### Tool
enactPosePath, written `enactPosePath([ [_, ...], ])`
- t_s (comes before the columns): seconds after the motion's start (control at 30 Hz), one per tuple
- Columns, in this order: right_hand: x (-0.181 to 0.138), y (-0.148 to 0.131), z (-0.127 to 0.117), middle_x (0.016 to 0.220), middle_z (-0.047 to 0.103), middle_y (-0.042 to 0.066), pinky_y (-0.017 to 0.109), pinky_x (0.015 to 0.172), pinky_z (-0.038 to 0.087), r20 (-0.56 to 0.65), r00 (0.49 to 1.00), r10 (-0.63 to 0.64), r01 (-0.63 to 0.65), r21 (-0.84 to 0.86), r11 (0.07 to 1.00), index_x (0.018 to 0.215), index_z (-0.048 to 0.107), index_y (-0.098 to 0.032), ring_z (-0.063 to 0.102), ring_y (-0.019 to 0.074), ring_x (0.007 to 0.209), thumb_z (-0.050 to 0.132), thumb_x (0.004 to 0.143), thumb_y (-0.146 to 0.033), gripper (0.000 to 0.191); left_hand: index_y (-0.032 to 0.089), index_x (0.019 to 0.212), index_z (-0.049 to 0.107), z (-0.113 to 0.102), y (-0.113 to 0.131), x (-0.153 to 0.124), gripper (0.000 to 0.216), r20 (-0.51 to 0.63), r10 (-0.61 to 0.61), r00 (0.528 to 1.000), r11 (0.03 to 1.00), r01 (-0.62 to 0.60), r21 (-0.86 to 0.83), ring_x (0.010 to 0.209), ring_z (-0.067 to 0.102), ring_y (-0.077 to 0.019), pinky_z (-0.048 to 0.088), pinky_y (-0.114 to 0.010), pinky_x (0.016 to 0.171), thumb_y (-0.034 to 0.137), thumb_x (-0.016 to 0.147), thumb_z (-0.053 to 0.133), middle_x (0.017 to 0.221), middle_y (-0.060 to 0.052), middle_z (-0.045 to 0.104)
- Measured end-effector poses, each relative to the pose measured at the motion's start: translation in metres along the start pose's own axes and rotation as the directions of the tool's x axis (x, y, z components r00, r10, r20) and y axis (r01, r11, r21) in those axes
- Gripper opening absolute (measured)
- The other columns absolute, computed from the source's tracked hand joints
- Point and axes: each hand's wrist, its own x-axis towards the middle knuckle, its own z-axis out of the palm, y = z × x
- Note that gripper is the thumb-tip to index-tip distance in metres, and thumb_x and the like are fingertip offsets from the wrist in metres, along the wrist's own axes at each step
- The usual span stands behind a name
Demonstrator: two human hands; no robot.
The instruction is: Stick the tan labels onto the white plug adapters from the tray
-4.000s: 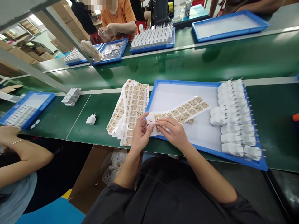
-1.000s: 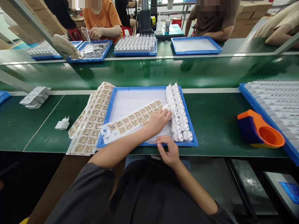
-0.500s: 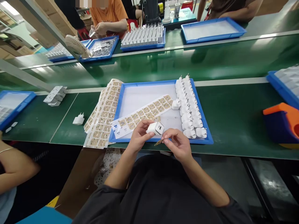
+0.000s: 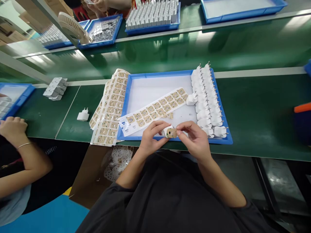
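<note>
pinching a charger between left hand and right hand, just over the near rim of the tray, close to the body. left fingers clamped on the charger's left side; right fingers closed on its right side, tips pressing on a sticker on its face.

inside the tray, open white floor at the back and centre. across it on a slant, a strip of stickers, its near end over the front-left rim. along the right wall, a double row of chargers, prongs pointing right, with one more lying just left of the row. against the tray's left wall, fanned sheets. further left on the green worktop, a lone charger and a small stack, well apart from the hands. right of the tray, bare worktop out to the picture's edge. at far left, a co-worker's hand on the worktop's near edge.

small, white and boxy with rounded corners. tan sticker with a dark mark covering most of the upturned face. rest hidden by the fingers.
</note>
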Motion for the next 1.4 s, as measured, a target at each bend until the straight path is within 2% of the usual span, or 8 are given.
enactPosePath([
  [0.07, 0.002, 0.001, -0.001, 0.088, 0.069, 0.002, 0.033, 0.080, 0.058, 0.014, 1.000, -0.006, 0.007, -0.023, 1.000, 0.094, 0.067, -0.023, 0.068, 0.0178, 0.083, 0.065, 0.092, -0.027, 0.005, 0.023, 0.121, 0.069, 0.000, 0.000, 0.001, 0.035, 0.012, 0.006, 1.000, 1.000, -0.006, -0.015, 0.089, 0.065, -0.0155, 0.054, -0.023, 0.066, 0.031, 0.087, 0.074, 0.107, -0.008, 0.068],
  [0.27, 0.004, 0.002, -0.001, 0.089, 0.070, 0.001, 0.033, 0.082, 0.058, 0.040, 0.999, 0.004, -0.004, 0.000, 1.000, 0.095, 0.068, -0.023, 0.068, 0.0176, 0.085, 0.066, 0.093, -0.025, 0.004, 0.024, 0.124, 0.068, -0.003, 0.001, 0.003, 0.037, 0.050, -0.032, 0.998, 0.995, 0.036, -0.092, 0.091, 0.064, -0.0155, 0.054, -0.022, 0.068, 0.028, 0.087, 0.074, 0.108, -0.008, 0.066],
  [0.47, 0.004, 0.003, -0.002, 0.089, 0.070, 0.002, 0.034, 0.081, 0.060, 0.044, 0.999, 0.022, -0.022, -0.014, 1.000, 0.095, 0.069, -0.023, 0.068, 0.0182, 0.085, 0.066, 0.092, -0.029, 0.007, 0.024, 0.125, 0.068, -0.004, 0.002, 0.004, 0.038, 0.077, -0.043, 0.996, 0.993, 0.051, -0.107, 0.091, 0.063, -0.0161, 0.054, -0.022, 0.066, 0.030, 0.088, 0.074, 0.109, -0.008, 0.065],
  [0.73, 0.005, 0.001, -0.002, 0.089, 0.070, 0.000, 0.031, 0.081, 0.060, 0.051, 0.999, 0.004, -0.003, -0.024, 1.000, 0.095, 0.068, -0.023, 0.068, 0.0161, 0.084, 0.066, 0.092, -0.024, 0.004, 0.026, 0.126, 0.067, -0.005, 0.002, 0.004, 0.039, 0.098, -0.041, 0.994, 0.990, 0.054, -0.133, 0.091, 0.063, -0.0155, 0.053, -0.022, 0.067, 0.026, 0.087, 0.074, 0.110, -0.007, 0.064],
  [1.07, 0.005, -0.009, 0.003, 0.089, 0.070, 0.000, 0.028, 0.073, 0.060, 0.025, 0.999, -0.037, 0.040, -0.168, 0.985, 0.094, 0.067, -0.023, 0.067, 0.0143, 0.079, 0.068, 0.091, -0.024, 0.003, 0.024, 0.124, 0.068, -0.003, 0.001, 0.004, 0.037, 0.096, -0.041, 0.995, 0.992, 0.052, -0.112, 0.092, 0.064, -0.0157, 0.054, -0.022, 0.067, 0.028, 0.088, 0.073, 0.109, -0.008, 0.065],
  [1.4, 0.009, -0.012, 0.005, 0.086, 0.068, 0.000, 0.025, 0.068, 0.060, 0.040, 0.992, -0.116, 0.123, -0.282, 0.951, 0.094, 0.066, -0.022, 0.066, 0.0127, 0.075, 0.067, 0.091, -0.021, 0.003, 0.026, 0.128, 0.066, -0.002, -0.003, 0.002, 0.042, 0.084, -0.009, 0.996, 0.989, 0.021, -0.147, 0.092, 0.063, -0.0144, 0.054, -0.019, 0.066, 0.021, 0.087, 0.074, 0.112, -0.007, 0.064],
])
